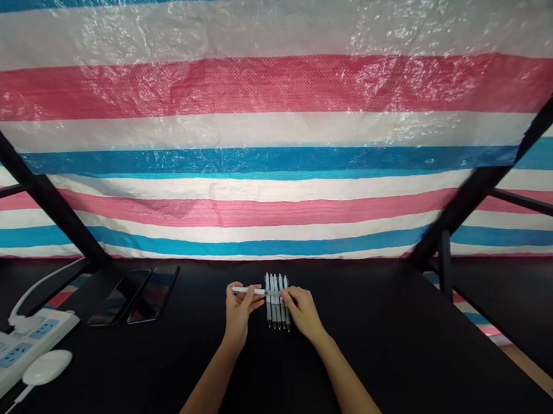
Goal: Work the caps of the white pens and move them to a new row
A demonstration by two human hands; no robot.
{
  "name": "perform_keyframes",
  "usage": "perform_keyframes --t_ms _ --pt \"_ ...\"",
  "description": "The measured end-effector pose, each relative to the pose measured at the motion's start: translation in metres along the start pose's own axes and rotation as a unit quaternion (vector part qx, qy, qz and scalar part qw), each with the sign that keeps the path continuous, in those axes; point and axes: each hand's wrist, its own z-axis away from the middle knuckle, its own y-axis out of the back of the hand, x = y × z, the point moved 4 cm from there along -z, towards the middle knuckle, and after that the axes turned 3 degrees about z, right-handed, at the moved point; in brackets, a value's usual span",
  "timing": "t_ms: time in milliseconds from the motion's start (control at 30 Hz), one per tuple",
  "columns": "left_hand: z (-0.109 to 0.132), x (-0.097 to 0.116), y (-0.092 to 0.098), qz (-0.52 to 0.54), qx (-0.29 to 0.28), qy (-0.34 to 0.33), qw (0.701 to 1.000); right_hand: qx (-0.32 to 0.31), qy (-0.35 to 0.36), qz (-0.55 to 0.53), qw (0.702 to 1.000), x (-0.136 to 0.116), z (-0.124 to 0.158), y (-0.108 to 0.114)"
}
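Observation:
A white pen with a grey grip section is held level between my two hands, above the black table. My left hand has its fingers closed on the white end. Pinched at the grey end is my right hand, its fingertips close to the tip. Under and behind this pen, several similar white-and-grey pens lie side by side in a row, clips away from me and tips toward me. The held pen crosses over the row and hides part of it.
Two dark phones lie at the left on the black table. A white power strip with a plug and a round white charger are farther left. Black frame bars and a striped plastic sheet stand behind.

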Motion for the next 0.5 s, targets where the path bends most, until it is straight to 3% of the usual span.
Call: perform_keyframes --t_ms 133,500 --pt "-0.0031 0.0016 0.0062 0.009 0.014 -0.002 1.0 0.008 0.009 -0.016 1.0 0.0001 0.0004 0.0034" --pt "-0.0018 0.0011 0.0031 -0.004 -0.017 -0.003 1.0 0.01 0.007 -0.018 1.0 0.0003 -0.0011 0.0042"
